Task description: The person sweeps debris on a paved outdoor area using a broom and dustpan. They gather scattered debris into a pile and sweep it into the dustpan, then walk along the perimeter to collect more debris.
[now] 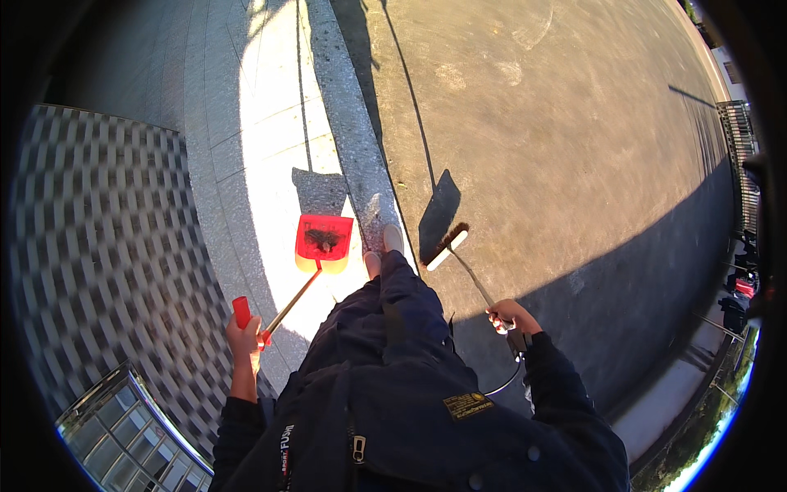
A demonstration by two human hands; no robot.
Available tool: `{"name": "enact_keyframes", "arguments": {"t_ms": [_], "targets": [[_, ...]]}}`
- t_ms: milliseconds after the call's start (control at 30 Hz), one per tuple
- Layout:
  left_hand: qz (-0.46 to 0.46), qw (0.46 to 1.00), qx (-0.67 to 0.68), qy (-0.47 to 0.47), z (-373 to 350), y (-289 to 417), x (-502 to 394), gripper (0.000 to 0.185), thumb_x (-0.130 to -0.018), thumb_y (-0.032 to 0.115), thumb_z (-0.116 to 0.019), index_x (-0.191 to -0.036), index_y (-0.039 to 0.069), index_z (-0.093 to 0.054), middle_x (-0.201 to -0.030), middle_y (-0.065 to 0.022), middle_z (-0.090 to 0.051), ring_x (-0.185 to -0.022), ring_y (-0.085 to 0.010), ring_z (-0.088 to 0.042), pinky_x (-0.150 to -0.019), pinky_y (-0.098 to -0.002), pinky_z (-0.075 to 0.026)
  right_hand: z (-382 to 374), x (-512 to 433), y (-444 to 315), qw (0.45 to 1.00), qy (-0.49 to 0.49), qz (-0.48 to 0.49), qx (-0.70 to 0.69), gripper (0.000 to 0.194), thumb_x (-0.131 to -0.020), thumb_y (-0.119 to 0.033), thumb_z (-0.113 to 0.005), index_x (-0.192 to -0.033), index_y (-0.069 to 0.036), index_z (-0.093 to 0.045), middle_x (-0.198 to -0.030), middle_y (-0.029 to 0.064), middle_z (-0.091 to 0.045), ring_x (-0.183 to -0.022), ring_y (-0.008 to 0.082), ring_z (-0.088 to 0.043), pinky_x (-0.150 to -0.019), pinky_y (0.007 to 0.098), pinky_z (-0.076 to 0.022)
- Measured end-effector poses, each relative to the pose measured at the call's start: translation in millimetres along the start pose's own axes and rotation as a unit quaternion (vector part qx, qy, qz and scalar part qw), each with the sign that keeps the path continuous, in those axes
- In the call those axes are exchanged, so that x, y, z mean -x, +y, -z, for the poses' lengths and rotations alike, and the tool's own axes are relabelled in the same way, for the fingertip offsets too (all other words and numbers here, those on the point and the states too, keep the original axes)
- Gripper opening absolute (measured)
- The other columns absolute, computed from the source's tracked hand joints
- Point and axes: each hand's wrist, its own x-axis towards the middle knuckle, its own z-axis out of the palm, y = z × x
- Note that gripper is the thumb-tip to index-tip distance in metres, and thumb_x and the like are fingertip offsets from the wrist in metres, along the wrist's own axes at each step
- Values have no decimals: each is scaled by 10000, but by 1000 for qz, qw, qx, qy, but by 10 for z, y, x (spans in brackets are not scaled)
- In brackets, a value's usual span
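Observation:
A red long-handled dustpan point(324, 238) is over the sunlit paving at centre left, with a dark clump of debris in its pan. My left hand point(245, 337) is closed around its handle, near the red grip end. On the right, my right hand point(511, 316) grips the pole of a broom point(447, 247) with a white head and dark bristles. The broom head is over the asphalt, just right of the kerb; whether its bristles touch the ground cannot be told. My shoes point(393, 238) are between the dustpan and the broom.
A stone kerb point(350, 104) runs between the pale paving and the asphalt point(553, 154). At left stands a checkered wall point(117, 246) with a glass-paned structure point(132, 436) below. A barred fence point(741, 160) is at the far right.

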Motion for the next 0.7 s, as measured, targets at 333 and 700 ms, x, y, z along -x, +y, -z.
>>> {"name": "enact_keyframes", "arguments": {"t_ms": [333,700], "targets": [[20,998,63,-15,97,139,167,99,-823,86,-615,-815,80,-517,-611,14,-479,-426,-80,-454,-409,-248,-398,-484,-383,-951,991,-5,112,-72,238,-928,-176,-577,-727,-88,-484,-580,19,-453,-419,129,-416,-391,313,-378],[16,999,34,-18,17,61,83,94,-801,48,-606,-825,64,-517,-627,13,-465,-432,-77,-445,-387,-240,-353,4,389,468,985,60,94,-132,146,-942,-170,-570,-904,-34,-534,-642,23,-490,-452,114,-457,-384,319,-392]]}}
